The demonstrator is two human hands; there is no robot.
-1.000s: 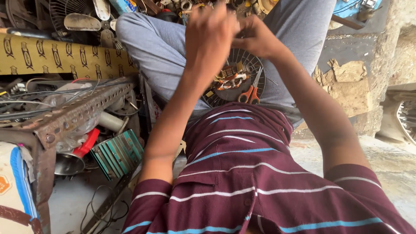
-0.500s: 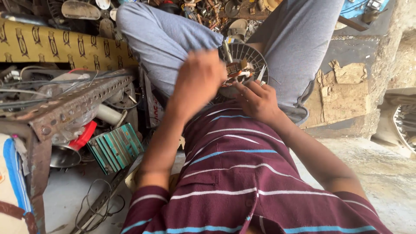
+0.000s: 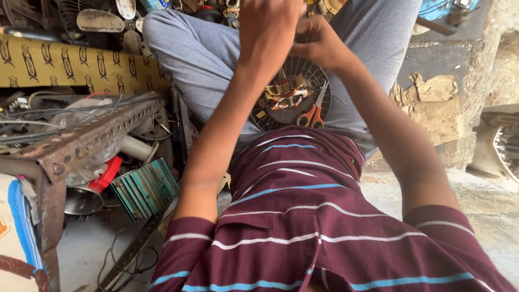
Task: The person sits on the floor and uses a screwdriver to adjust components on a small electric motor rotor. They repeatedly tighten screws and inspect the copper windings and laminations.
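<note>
**Both hands raised together over a fan guard in the lap**

Left hand [image 3: 268, 30] is rising to the top centre of the frame, back toward the camera, fingers curled in; what they are gripping, if anything, cannot be told. Right hand [image 3: 316, 40] is meeting it just to the right, fingers bent toward the left hand, touching or nearly so; its grip is also hidden.

Directly below the hands, a round dark wire fan guard [image 3: 294, 94] is resting in the person's lap, between grey trouser legs. Small brown and copper-coloured parts [image 3: 284, 94] are lying in it, with orange-handled scissors [image 3: 313, 111] at its lower right edge.

Lower frame: a maroon striped shirt [image 3: 303, 216] is filling the foreground. Left of frame: a rusty perforated metal frame [image 3: 81, 143], a green finned block [image 3: 145, 186] and a red-rimmed metal funnel [image 3: 89, 189] beneath it.
</note>
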